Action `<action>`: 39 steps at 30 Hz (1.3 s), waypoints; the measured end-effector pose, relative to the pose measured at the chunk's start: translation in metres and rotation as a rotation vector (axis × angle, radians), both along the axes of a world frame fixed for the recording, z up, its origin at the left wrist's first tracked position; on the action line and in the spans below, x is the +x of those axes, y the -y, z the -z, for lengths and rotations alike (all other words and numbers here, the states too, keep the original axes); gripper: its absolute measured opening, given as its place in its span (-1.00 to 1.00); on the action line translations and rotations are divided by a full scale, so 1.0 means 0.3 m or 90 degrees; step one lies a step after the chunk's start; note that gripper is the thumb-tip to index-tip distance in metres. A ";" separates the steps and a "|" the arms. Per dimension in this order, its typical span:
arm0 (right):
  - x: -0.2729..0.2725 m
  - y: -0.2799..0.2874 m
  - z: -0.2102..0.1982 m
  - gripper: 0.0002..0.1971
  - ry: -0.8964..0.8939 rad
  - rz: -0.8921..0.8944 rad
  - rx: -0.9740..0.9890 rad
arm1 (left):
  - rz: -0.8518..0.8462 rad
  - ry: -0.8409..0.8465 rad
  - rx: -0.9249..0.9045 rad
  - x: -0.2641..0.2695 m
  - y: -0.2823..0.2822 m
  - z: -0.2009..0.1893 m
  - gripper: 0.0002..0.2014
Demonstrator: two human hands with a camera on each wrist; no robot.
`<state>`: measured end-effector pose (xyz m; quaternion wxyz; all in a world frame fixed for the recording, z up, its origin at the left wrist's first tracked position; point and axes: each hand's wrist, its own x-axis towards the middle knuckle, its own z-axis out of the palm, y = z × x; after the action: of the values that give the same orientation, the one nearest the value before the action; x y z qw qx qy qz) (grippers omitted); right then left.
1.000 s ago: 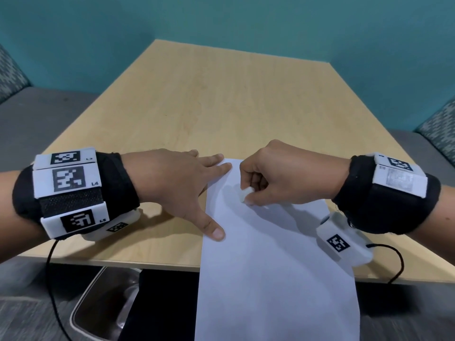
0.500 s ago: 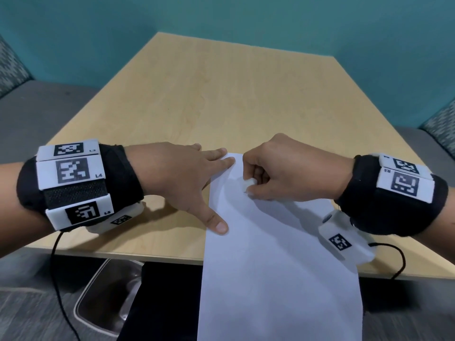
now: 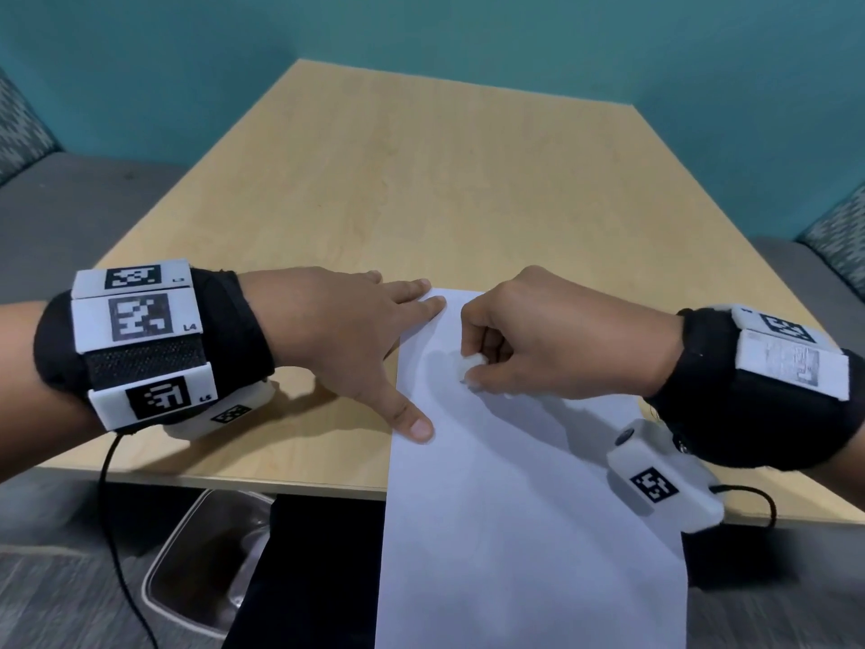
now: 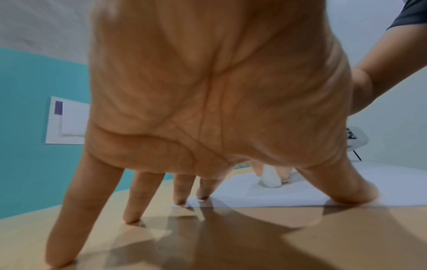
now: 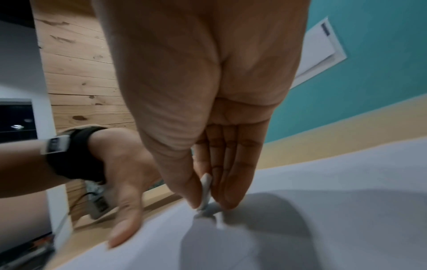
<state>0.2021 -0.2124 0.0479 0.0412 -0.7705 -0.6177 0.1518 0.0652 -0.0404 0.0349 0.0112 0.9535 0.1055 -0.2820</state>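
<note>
A white sheet of paper [image 3: 515, 508] lies on the wooden table [image 3: 398, 180] and hangs over its near edge. My left hand [image 3: 355, 339] is spread flat, thumb and fingertips pressing the sheet's left edge and far left corner [image 4: 351, 199]. My right hand [image 3: 538, 339] is curled and pinches a small white eraser [image 3: 465, 365] between thumb and fingers, its end touching the paper near the top. The left wrist view shows the eraser [image 4: 271, 178] standing on the paper [image 4: 289, 193]. The right wrist view shows the eraser [image 5: 205, 190] pressed down on the sheet [image 5: 323, 219].
The table top beyond the paper is bare wood up to a teal wall [image 3: 468, 35]. Grey bench seats [image 3: 70, 213] flank the table. A clear bin [image 3: 210, 564] sits on the floor under the near edge. A cable [image 3: 767, 503] trails from the right wrist unit.
Both hands stay in place on the sheet; the eraser shifts only slightly near the top of the paper. The head view has tilted a little.
</note>
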 end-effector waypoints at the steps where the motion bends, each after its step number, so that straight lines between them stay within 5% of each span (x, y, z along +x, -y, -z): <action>1: 0.014 0.006 -0.009 -0.86 -0.006 0.013 0.006 | 0.001 0.002 0.006 -0.002 0.004 -0.005 0.48; 12: 0.094 0.160 -0.003 -0.90 -0.069 0.099 -0.030 | 0.019 0.084 0.008 -0.016 -0.002 0.000 0.21; 20: 0.061 0.134 -0.023 -0.83 0.029 0.021 -0.019 | 0.023 0.074 0.004 -0.012 0.000 -0.003 0.19; 30: 0.000 0.049 0.010 -0.87 0.088 -0.020 0.004 | -0.020 -0.060 -0.010 0.000 0.026 -0.028 0.23; 39: -0.036 0.048 0.005 -0.82 0.118 -0.059 0.014 | -0.001 -0.046 0.023 -0.015 0.031 -0.012 0.31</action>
<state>0.1913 -0.2267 0.0462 -0.0147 -0.7513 -0.6555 0.0747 0.0608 -0.0497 0.0384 -0.0094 0.9428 0.1117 -0.3141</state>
